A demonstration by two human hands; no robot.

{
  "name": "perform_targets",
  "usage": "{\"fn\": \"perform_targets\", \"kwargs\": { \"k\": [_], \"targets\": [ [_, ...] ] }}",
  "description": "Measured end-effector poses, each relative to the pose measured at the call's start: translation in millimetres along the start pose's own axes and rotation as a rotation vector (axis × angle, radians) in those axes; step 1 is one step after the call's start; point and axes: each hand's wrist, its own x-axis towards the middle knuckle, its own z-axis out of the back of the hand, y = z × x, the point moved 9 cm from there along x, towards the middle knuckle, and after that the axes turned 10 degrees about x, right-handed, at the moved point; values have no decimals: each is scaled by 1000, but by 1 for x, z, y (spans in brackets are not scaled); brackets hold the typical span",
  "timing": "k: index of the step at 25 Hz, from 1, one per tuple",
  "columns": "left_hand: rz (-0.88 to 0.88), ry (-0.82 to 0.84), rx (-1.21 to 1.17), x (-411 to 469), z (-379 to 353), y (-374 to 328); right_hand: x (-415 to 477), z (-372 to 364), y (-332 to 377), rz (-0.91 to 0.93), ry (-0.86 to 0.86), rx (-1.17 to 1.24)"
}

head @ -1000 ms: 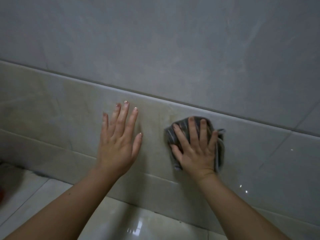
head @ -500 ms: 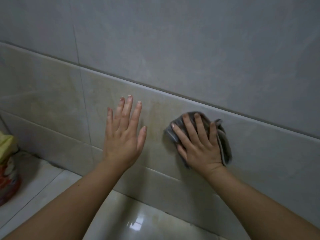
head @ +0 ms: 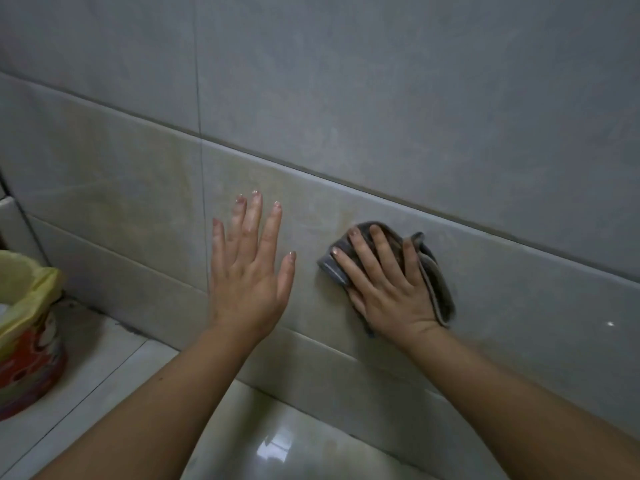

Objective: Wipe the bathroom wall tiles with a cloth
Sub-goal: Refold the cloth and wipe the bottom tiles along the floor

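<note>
A grey folded cloth point(head: 437, 285) is pressed flat against the beige lower wall tile point(head: 138, 188) under my right hand point(head: 384, 285), whose fingers spread over it. Most of the cloth is hidden by that hand; its edges show at the left, top and right. My left hand point(head: 249, 271) lies flat on the same tile band just left of the cloth, fingers apart, holding nothing. Above the band run large grey wall tiles point(head: 381, 81).
A red patterned bin with a yellow bag liner point(head: 27, 327) stands on the floor at the far left, close to the wall. Glossy pale floor tiles point(head: 277, 441) lie below the wall, between my forearms.
The view has swung left, bringing the bin and a vertical grout line into sight. My right hand has kept the cloth pressed to the tile, shifting it slightly; the left hand stays flat on the wall.
</note>
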Motion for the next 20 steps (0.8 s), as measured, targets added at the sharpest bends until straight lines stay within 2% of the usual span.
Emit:
{"fn": "perform_targets", "kwargs": {
  "k": [3, 6, 8, 11, 14, 18, 20],
  "targets": [
    [23, 8, 13, 3, 0, 22, 4, 18, -12, 61, -35, -8],
    [39, 9, 26, 3, -4, 40, 54, 29, -33, -123, -129, -37],
    [49, 7, 28, 3, -8, 48, 78, 15, -11, -165, -133, -28],
    [94, 11, 35, -1, -12, 63, 62, -21, 45, 20, -31, 48],
    [117, 17, 48, -5, -10, 79, 41, -16, 43, 130, 2, 46],
    [139, 10, 67, -3, -10, 97, 100, 13, 5, -51, -135, -28],
    [151, 14, 56, -5, -12, 102, 129, -1, 23, -99, -127, -14]
  ]
}}
